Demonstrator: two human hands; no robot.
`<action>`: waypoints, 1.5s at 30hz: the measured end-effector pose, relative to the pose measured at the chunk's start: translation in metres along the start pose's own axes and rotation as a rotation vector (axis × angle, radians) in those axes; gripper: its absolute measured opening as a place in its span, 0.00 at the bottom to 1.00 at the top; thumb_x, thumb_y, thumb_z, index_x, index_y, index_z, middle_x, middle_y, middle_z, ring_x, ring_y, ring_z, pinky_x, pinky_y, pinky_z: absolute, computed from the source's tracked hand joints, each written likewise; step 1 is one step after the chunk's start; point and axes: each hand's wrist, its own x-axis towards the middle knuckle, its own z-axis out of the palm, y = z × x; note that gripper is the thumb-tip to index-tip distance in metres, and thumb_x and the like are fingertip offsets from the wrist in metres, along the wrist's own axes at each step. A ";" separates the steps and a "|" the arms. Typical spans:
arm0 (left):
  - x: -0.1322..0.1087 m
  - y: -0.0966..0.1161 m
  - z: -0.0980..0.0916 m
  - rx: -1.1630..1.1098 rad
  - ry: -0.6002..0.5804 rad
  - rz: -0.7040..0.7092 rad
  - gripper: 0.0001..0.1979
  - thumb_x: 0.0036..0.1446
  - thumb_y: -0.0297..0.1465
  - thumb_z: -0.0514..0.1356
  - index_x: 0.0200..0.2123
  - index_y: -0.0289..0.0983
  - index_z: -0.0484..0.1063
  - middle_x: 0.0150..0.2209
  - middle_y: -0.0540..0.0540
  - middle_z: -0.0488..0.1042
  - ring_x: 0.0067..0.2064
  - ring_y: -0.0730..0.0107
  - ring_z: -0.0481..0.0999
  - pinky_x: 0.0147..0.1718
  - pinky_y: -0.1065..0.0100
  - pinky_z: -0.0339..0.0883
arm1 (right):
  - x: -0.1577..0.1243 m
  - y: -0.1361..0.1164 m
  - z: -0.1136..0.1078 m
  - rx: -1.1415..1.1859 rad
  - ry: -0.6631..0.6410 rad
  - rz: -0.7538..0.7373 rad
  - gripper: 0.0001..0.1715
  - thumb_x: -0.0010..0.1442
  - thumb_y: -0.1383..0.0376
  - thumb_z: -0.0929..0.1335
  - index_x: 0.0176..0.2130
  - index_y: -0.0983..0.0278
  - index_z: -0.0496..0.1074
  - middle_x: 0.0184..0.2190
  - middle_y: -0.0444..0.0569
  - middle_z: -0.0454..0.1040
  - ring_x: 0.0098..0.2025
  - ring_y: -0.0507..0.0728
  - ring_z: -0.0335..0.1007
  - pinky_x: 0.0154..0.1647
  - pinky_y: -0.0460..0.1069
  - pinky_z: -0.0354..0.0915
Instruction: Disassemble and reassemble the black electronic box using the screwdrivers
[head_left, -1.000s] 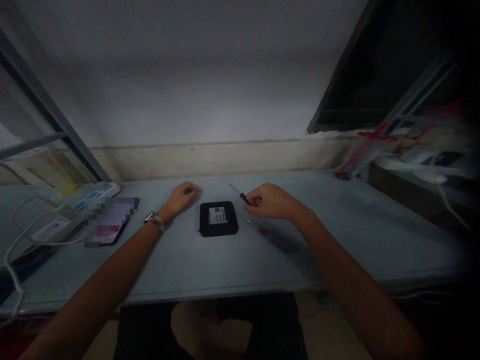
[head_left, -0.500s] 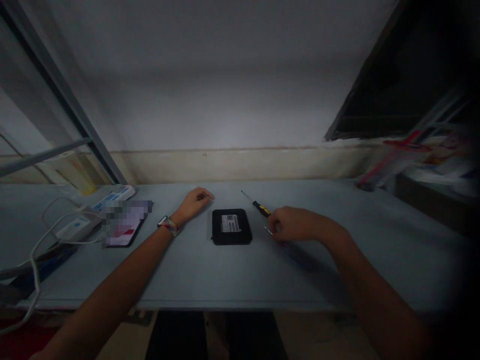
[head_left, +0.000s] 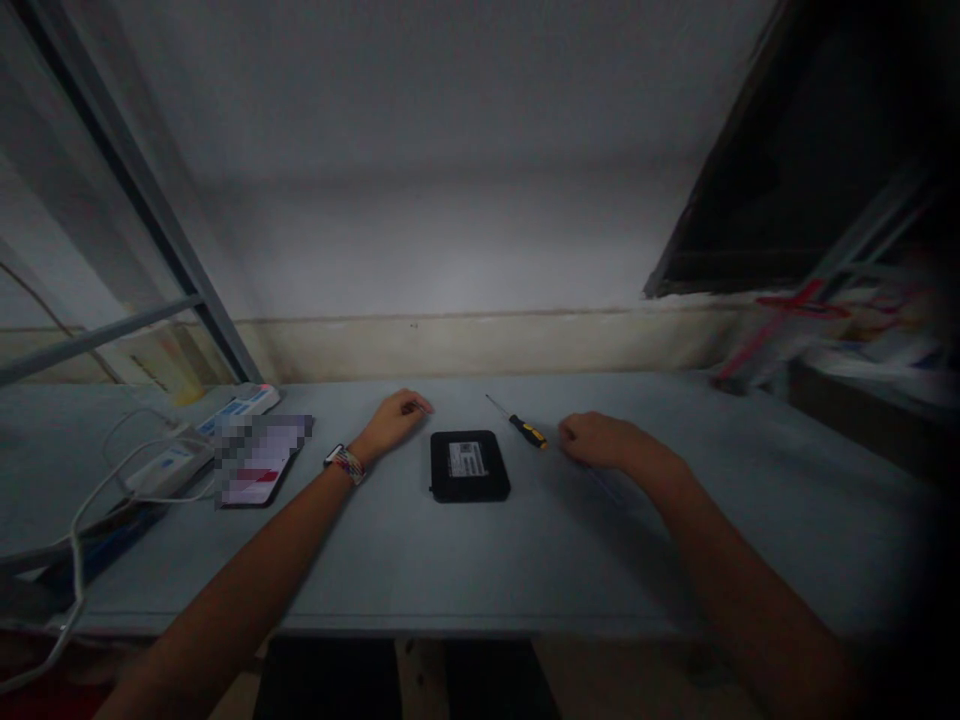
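Note:
A small black box [head_left: 469,466] with a white label lies flat on the grey table [head_left: 420,560], midway between my hands. My left hand [head_left: 396,418], with a watch at the wrist, rests on the table just left of the box with its fingers curled in. A screwdriver with a yellow and black handle [head_left: 523,427] lies right of the box, tip pointing away. My right hand [head_left: 595,440] rests just right of that handle in a loose fist. What it may hold is hidden. A faint thin tool [head_left: 607,487] shows beside my right wrist.
At the left of the table lie a phone [head_left: 259,460], a white power strip [head_left: 202,435] and loose white cables [head_left: 71,540]. A metal frame [head_left: 150,215] rises at the far left. A cluttered shelf [head_left: 840,320] stands at the right. A wall closes the back.
My right hand let go of the yellow-handled screwdriver, dropped to the second tool nearer me, then came back up beside the yellow handle. My left hand stayed put. The view shifted slightly.

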 end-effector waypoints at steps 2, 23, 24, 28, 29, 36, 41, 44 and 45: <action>0.001 0.000 0.001 0.005 -0.003 0.007 0.08 0.65 0.26 0.64 0.41 0.39 0.85 0.46 0.43 0.83 0.48 0.61 0.82 0.54 0.60 0.75 | 0.006 -0.001 0.003 -0.025 0.058 0.031 0.18 0.71 0.66 0.64 0.46 0.67 0.83 0.47 0.66 0.84 0.46 0.68 0.83 0.38 0.53 0.62; 0.002 0.003 0.003 0.041 -0.015 0.034 0.10 0.64 0.23 0.63 0.41 0.38 0.85 0.44 0.44 0.82 0.48 0.62 0.82 0.53 0.60 0.74 | 0.050 0.007 0.017 -0.053 0.233 0.139 0.23 0.78 0.56 0.60 0.55 0.67 0.75 0.50 0.67 0.85 0.53 0.71 0.84 0.43 0.56 0.68; 0.002 0.003 0.003 0.041 -0.017 0.038 0.10 0.64 0.23 0.63 0.41 0.38 0.85 0.44 0.44 0.82 0.48 0.62 0.82 0.54 0.60 0.74 | 0.050 0.006 0.017 -0.052 0.231 0.145 0.23 0.78 0.56 0.60 0.55 0.67 0.75 0.50 0.67 0.85 0.53 0.71 0.84 0.43 0.56 0.68; 0.001 0.002 0.003 0.040 -0.022 0.041 0.11 0.64 0.23 0.62 0.41 0.38 0.85 0.45 0.44 0.82 0.48 0.62 0.81 0.54 0.61 0.74 | 0.049 0.002 0.016 -0.054 0.237 0.171 0.23 0.78 0.55 0.61 0.55 0.67 0.76 0.50 0.67 0.85 0.53 0.71 0.85 0.43 0.56 0.71; 0.001 0.002 0.003 0.038 -0.022 0.041 0.11 0.64 0.22 0.62 0.41 0.38 0.85 0.45 0.44 0.82 0.48 0.62 0.81 0.54 0.61 0.74 | 0.047 0.000 0.015 -0.059 0.249 0.182 0.24 0.78 0.54 0.61 0.56 0.68 0.75 0.50 0.68 0.85 0.53 0.72 0.85 0.44 0.57 0.71; 0.000 0.002 0.004 0.028 -0.002 0.029 0.10 0.63 0.24 0.63 0.40 0.38 0.85 0.43 0.44 0.82 0.46 0.63 0.81 0.52 0.61 0.74 | 0.033 -0.018 0.010 -0.112 0.459 0.191 0.25 0.79 0.55 0.60 0.57 0.69 0.75 0.52 0.68 0.83 0.52 0.74 0.84 0.47 0.60 0.73; -0.001 0.001 0.003 0.018 -0.009 0.021 0.09 0.63 0.27 0.63 0.40 0.39 0.85 0.44 0.44 0.83 0.46 0.62 0.82 0.52 0.60 0.75 | 0.029 -0.033 0.014 -0.143 0.554 -0.007 0.25 0.80 0.55 0.59 0.53 0.67 0.78 0.53 0.63 0.84 0.58 0.68 0.78 0.56 0.57 0.70; -0.001 0.002 0.002 0.009 -0.026 0.027 0.09 0.64 0.27 0.63 0.39 0.39 0.85 0.44 0.44 0.83 0.47 0.61 0.82 0.52 0.60 0.75 | 0.030 -0.039 0.018 -0.155 0.556 -0.120 0.25 0.80 0.54 0.60 0.51 0.66 0.79 0.52 0.62 0.85 0.58 0.67 0.77 0.60 0.57 0.66; -0.002 0.002 0.002 0.007 -0.030 0.029 0.09 0.64 0.28 0.63 0.39 0.39 0.85 0.44 0.44 0.83 0.47 0.61 0.82 0.53 0.59 0.75 | 0.031 -0.041 0.019 -0.154 0.558 -0.140 0.25 0.80 0.54 0.60 0.51 0.66 0.80 0.51 0.62 0.85 0.57 0.68 0.76 0.60 0.57 0.65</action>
